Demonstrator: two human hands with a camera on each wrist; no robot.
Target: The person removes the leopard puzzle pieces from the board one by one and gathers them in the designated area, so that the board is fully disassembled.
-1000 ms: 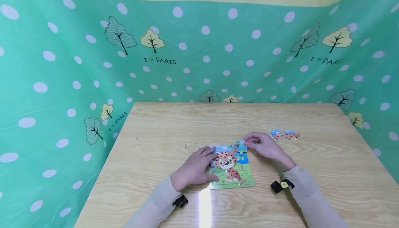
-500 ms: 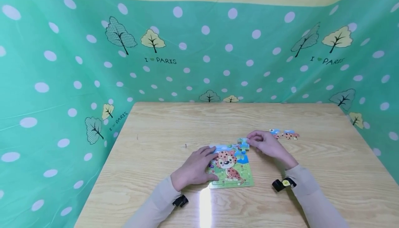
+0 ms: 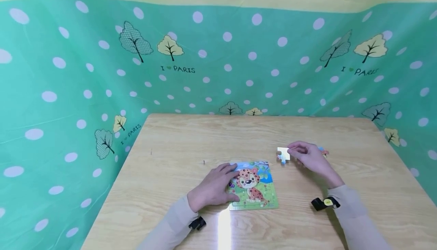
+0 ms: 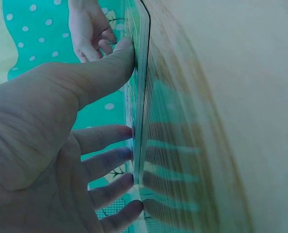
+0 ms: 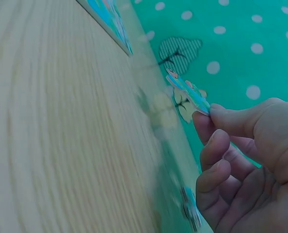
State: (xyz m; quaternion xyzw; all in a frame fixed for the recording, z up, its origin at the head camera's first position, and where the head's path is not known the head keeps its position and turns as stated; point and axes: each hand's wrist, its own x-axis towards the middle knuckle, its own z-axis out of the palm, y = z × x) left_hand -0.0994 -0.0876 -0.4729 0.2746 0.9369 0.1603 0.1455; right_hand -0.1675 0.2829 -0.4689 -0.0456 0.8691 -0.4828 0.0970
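Note:
A jigsaw puzzle board (image 3: 255,189) with a spotted leopard cub lies on the table in the head view. My left hand (image 3: 215,189) rests over its left side, thumb low and fingertips near the upper left edge. In the left wrist view the spread fingers of the left hand (image 4: 51,131) touch the board (image 4: 140,87), seen edge-on. To the right of the board, my right hand (image 3: 312,161) pinches a jigsaw piece (image 3: 283,154) between thumb and forefinger. The right wrist view shows this piece (image 5: 190,91) held above the table, its other fingers curled.
Loose jigsaw pieces (image 3: 323,151) lie behind the right hand, mostly hidden by it. A tiny dark speck (image 3: 204,162) is on the wooden table (image 3: 191,136) left of the board. A green dotted curtain (image 3: 239,52) hangs around the table.
My right hand has lifted the jigsaw piece off the board's upper right corner and carried it right, toward the loose pieces. My left hand stays on the board.

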